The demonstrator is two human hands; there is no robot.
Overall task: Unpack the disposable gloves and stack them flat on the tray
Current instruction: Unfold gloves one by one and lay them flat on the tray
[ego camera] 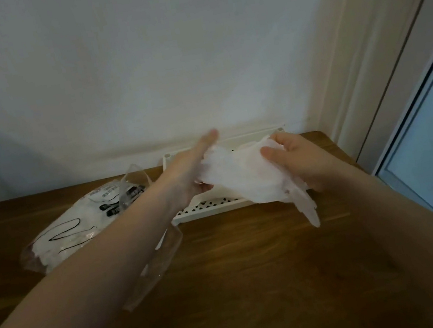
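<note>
A bunch of thin translucent white disposable gloves [243, 176] hangs in the air above the white perforated tray [206, 209] at the back of the wooden table. My right hand [296, 161] grips the bunch at its right side, thumb on top. My left hand [190, 168] touches its left end with straight fingers pointing up and away; its thumb lies under the gloves. One glove's fingers dangle down past the tray's front edge. The opened clear glove package [76, 229], printed with a black hand outline, lies to the left of the tray.
The wooden table [257, 272] stands against a white wall. A loose clear plastic piece [155, 264] lies under my left forearm. A window frame [411, 129] runs down the right side, past the table's right edge.
</note>
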